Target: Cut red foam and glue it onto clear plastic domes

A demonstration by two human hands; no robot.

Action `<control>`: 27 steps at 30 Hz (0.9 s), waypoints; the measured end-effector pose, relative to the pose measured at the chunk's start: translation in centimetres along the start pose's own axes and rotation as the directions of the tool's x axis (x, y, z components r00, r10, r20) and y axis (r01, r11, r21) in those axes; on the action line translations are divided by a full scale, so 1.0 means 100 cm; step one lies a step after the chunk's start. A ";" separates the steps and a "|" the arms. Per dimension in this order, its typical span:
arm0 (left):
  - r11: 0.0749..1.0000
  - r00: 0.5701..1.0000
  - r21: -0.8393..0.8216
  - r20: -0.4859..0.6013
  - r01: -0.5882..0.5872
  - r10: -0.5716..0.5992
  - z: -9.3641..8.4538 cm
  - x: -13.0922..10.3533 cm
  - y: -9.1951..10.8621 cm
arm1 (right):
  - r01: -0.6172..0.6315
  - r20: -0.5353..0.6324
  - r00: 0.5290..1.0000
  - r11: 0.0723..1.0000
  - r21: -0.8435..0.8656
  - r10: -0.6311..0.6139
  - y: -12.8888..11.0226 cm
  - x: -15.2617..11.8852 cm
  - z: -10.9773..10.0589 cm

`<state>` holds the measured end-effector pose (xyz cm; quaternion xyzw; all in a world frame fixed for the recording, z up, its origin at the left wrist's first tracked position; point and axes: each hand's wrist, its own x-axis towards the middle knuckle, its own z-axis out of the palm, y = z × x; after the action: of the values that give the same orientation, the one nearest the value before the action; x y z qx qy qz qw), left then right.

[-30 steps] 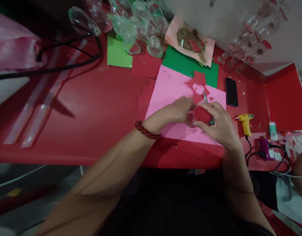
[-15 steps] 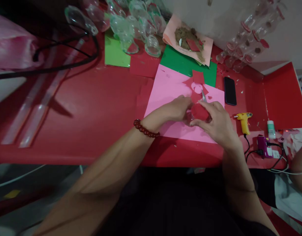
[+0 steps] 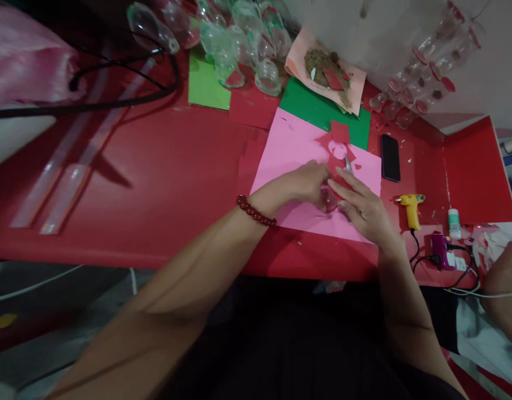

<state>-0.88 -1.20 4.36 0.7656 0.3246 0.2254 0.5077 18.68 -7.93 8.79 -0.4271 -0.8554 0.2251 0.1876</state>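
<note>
Now the left hand (image 3: 310,180) pinches a small clear cup (image 3: 327,199) over the pink paper (image 3: 293,150), and the right hand (image 3: 362,208) lies flat beside it, holding nothing. I think the cup may slip or tip, because the pinch is small.

The left hand (image 3: 308,183), a red bead bracelet (image 3: 256,211) at its wrist, and the right hand (image 3: 364,211) meet over a pink sheet (image 3: 289,150) on the red table (image 3: 156,183), pinching a small clear piece (image 3: 329,200) between them; whether either grip is closed cannot be told. Scissors (image 3: 348,165) lie at 12 o'clock of the right hand. A black phone (image 3: 390,157) lies at 1 o'clock, a yellow glue gun (image 3: 412,206) at 3 o'clock. Clear cups (image 3: 239,39) crowd the table's far edge.
</note>
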 end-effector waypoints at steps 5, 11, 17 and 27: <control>0.996 1.000 0.086 0.007 0.021 -0.022 -0.001 0.000 0.001 | -0.007 -0.103 0.995 1.000 0.030 0.010 0.009 -0.007 0.014; 0.998 1.000 0.066 0.021 0.018 -0.020 -0.001 0.000 0.002 | 0.007 -0.153 0.988 0.997 0.077 0.005 0.014 -0.008 0.025; 0.997 0.999 0.060 0.011 0.042 -0.043 -0.001 0.000 0.003 | 0.010 -0.193 0.981 0.998 0.057 0.001 0.017 -0.009 0.027; 0.856 0.993 -0.503 0.035 0.118 -0.116 -0.008 -0.008 0.020 | 0.013 -0.433 0.894 0.963 0.271 0.110 0.017 0.006 0.012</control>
<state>-1.44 -1.79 6.52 0.5858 0.2992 0.2696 0.7033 18.80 -6.77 6.98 -0.4596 -0.7406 0.2392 0.4279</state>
